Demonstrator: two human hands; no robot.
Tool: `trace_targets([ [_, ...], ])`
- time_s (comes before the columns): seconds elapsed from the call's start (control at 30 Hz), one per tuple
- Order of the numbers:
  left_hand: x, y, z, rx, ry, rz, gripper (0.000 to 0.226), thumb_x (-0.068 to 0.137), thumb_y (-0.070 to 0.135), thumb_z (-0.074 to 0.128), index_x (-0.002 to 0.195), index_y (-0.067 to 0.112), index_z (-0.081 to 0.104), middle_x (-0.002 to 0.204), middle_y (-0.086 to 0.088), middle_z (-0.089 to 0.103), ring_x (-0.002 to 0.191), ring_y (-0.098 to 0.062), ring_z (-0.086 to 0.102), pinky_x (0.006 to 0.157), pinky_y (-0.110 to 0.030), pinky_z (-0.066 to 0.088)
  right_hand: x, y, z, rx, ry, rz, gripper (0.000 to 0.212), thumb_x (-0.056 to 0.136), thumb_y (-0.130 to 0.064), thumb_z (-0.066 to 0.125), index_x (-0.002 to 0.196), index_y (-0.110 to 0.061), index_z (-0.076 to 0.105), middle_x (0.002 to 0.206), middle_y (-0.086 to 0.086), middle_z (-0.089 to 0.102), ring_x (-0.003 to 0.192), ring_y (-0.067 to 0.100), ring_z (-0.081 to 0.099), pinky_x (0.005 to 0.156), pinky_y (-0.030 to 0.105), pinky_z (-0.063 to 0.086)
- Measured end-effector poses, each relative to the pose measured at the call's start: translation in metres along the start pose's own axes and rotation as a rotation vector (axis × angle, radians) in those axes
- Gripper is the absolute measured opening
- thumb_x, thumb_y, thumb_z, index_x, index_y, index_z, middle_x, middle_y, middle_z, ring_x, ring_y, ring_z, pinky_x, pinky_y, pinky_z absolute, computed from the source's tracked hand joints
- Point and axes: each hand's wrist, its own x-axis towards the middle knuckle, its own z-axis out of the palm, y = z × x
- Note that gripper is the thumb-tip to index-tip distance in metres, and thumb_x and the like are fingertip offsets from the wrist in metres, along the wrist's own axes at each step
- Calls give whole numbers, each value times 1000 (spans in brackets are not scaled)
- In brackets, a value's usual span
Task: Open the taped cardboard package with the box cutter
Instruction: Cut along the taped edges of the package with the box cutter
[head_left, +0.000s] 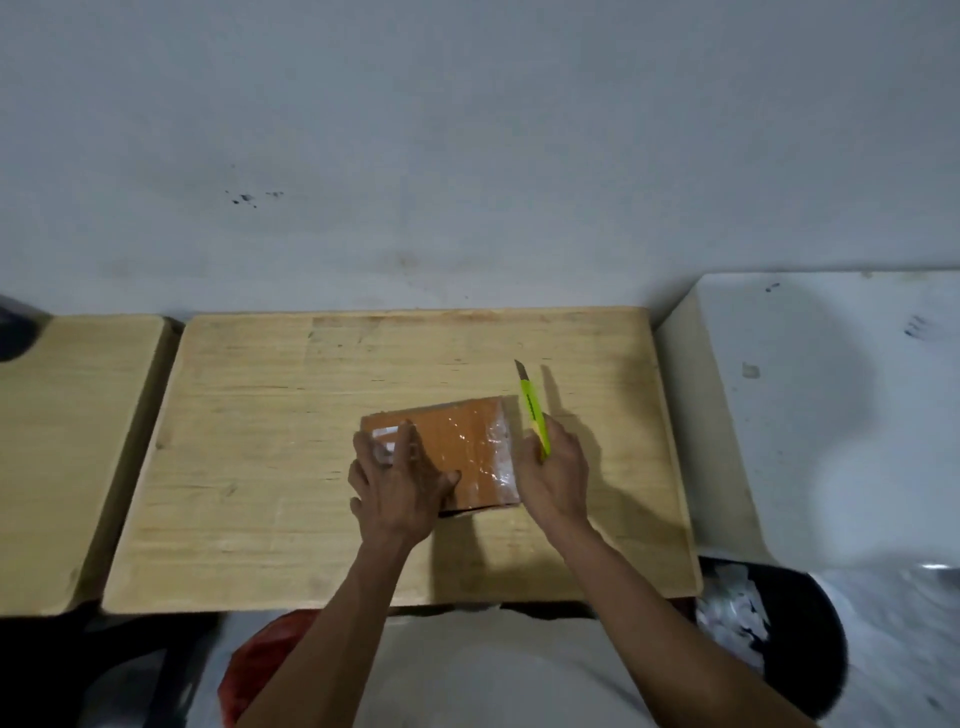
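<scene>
No cut shows yet: left hand (397, 486) lies flat, open, on the package (462, 447); right hand (553, 473) grips the box cutter (534, 410), blade out.

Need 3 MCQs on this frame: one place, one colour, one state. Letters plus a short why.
1. Where does the left hand rest?
A. flat on the package
B. on the bare table
C. on the wall

2. What colour is the box cutter handle?
A. red
B. yellow-green
C. black

3. What is the cutter's blade state?
A. extended, clear of the package
C. broken off
B. sunk in the tape

Key: 1 A, the palm and fingers cover the package's left part. 2 B, a bright handle shows above the right hand. 3 A, the bare tip points away over the table.
</scene>
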Motion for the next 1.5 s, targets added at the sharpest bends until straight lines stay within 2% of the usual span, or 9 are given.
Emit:
trace_targets([
  [0.1,11,2,-2,45,-68,66,95,74,64,73,150,48,18,161,6,-24,144,-39,7,103,-62,39,-18,9,-7,-11,37,16,20,101,-25,44,111,-15,58,92,4,59,85,22,58,73,34,47],
  [0.23,18,-2,-5,77,-104,132,96,76,58,75,152,46,18,160,7,-25,145,-39,4,102,-63,40,-34,14,-12,-125,79,-10,20,100,-20,47,112,-11,60,84,6,63,74,22,59,60,27,36],
  [0.43,25,-1,-8,121,-156,168,90,79,67,64,150,51,11,157,10,-27,145,-41,-2,103,-69,33,-46,5,1,-222,100,-12,29,99,-19,45,126,-11,53,101,13,66,83,29,63,66,35,50],
  [0.63,40,7,-9,190,-195,175,82,85,66,58,147,56,6,158,10,-25,145,-46,-4,99,-74,32,-45,-11,13,-281,115,-50,51,98,-10,44,148,-21,39,107,14,60,91,33,62,74,37,49],
  [0.8,43,4,-8,193,-218,179,82,86,65,56,148,54,4,158,8,-25,145,-45,-10,102,-73,32,-44,-17,18,-280,119,-25,51,99,-9,45,147,-24,38,106,12,59,90,30,64,72,37,52],
  [0.97,47,-1,-5,208,-203,247,80,85,66,55,146,53,6,158,0,-23,146,-46,-7,107,-70,27,-46,-22,19,-269,130,-33,48,101,-10,43,148,-18,38,109,13,60,91,27,63,70,28,45],
  [1.1,43,1,-7,182,-216,223,80,88,63,56,149,51,6,157,6,-26,145,-45,-13,106,-69,28,-47,-23,19,-267,138,-26,48,101,-9,42,148,-18,38,108,14,60,89,27,63,70,30,48],
  [1.27,44,-1,-6,193,-209,258,83,88,66,53,151,49,2,160,-5,-25,146,-44,-18,111,-68,18,-49,-25,19,-242,138,-17,48,100,-11,42,148,-20,38,111,13,59,91,26,63,77,41,56],
  [1.5,42,2,-8,197,-223,243,83,89,64,52,152,48,1,159,-3,-28,145,-45,-21,110,-69,19,-51,-24,21,-281,124,-7,49,100,-11,45,148,-18,38,110,12,59,89,23,63,69,28,48],
])
